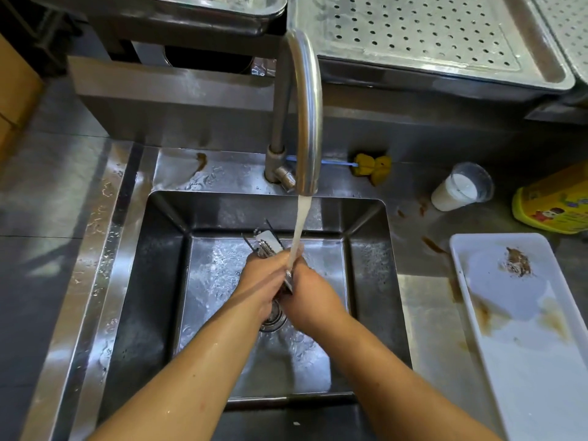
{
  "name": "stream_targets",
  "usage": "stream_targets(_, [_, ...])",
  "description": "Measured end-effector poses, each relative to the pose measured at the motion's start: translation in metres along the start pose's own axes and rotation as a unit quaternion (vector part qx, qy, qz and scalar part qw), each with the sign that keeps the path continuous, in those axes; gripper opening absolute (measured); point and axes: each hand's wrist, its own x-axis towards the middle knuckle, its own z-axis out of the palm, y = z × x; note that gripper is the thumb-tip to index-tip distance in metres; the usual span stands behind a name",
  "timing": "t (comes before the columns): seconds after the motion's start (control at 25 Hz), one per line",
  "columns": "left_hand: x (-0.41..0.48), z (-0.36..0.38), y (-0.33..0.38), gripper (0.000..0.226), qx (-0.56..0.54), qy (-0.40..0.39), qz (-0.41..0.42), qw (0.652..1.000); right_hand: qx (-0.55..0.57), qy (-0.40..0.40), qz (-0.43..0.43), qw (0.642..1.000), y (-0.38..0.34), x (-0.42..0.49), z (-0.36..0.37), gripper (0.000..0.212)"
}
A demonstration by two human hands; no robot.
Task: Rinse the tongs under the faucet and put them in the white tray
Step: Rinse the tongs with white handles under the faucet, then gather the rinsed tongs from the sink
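Note:
The metal tongs [268, 244] stick out away from me between both hands, over the steel sink [165, 281]. My left hand [264, 281] grips them from the left and my right hand [310, 296] grips them from the right, the two pressed together. A stream of water falls from the curved faucet [304, 106] onto my hands and the tongs. Most of the tongs is hidden by my fingers. The white tray [537, 361], smeared with brown residue, lies on the counter to the right of the sink.
A yellow sponge brush [372, 167] lies behind the sink. A plastic cup of white liquid [459, 190] and a yellow container [555, 205] stand at the right. Perforated steel trays [429, 36] sit on the back shelf. The drain [273, 318] lies under my hands.

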Motion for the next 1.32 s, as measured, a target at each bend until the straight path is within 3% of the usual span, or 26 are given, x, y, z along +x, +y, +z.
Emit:
stream_targets(0.12, [0.003,-0.002,0.0,0.014,-0.016,-0.024,-0.017,0.999,0.089,-0.033,0.019,0.995,0.001,-0.006,-0.004,0.057])
stream_targets(0.28, [0.007,0.001,0.011,0.019,-0.027,-0.085,-0.022,0.996,0.305,-0.101,0.106,0.941,-0.001,0.007,-0.021,0.055])
stream_targets(0.36, [0.007,0.004,0.019,0.019,-0.027,-0.083,-0.012,0.996,0.323,-0.127,0.101,0.932,-0.011,0.01,-0.025,0.041])
stream_targets(0.44, [0.01,0.005,0.023,0.027,-0.042,-0.032,0.002,0.999,0.219,-0.069,0.085,0.97,-0.019,0.017,-0.029,0.031])
stream_targets(0.52, [0.014,0.006,0.021,0.04,-0.053,0.003,0.019,0.998,0.074,0.005,0.072,0.995,-0.025,0.021,-0.033,0.04])
stream_targets(0.68, [0.009,0.009,0.023,0.026,-0.127,-0.051,-0.055,0.989,-0.211,0.065,-0.02,0.975,-0.039,0.02,-0.019,0.047])
stream_targets(0.76, [0.01,0.006,0.024,0.031,-0.172,-0.058,-0.067,0.981,-0.239,0.057,-0.077,0.966,-0.039,0.014,-0.016,0.055])
stream_targets(0.88, [0.012,0.0,0.028,0.046,-0.232,-0.019,-0.073,0.97,-0.124,-0.041,-0.134,0.982,-0.031,0.007,-0.033,0.068])
stream_targets(0.96, [0.014,-0.004,0.028,0.046,-0.225,-0.013,-0.067,0.972,0.038,-0.066,-0.1,0.992,-0.031,0.009,-0.048,0.04])
stream_targets(1.04, [0.014,-0.011,0.026,0.037,-0.205,-0.031,-0.055,0.977,0.153,-0.016,-0.006,0.988,-0.035,0.021,-0.064,0.019])
stream_targets(1.16, [0.013,-0.016,0.02,0.035,-0.088,-0.037,-0.009,0.995,0.29,0.079,0.101,0.949,-0.058,0.051,-0.094,0.024])
stream_targets(1.2, [0.011,-0.015,0.018,0.04,-0.043,-0.039,0.01,0.998,0.349,0.086,0.099,0.928,-0.07,0.059,-0.103,0.014])
stream_targets(1.24, [0.008,-0.012,0.017,0.045,-0.002,-0.033,0.023,0.999,0.393,0.08,0.076,0.913,-0.083,0.063,-0.111,0.017])
stream_targets(1.32, [0.005,-0.007,0.013,0.052,0.054,-0.017,0.032,0.998,0.458,0.027,0.022,0.888,-0.105,0.067,-0.121,0.046])
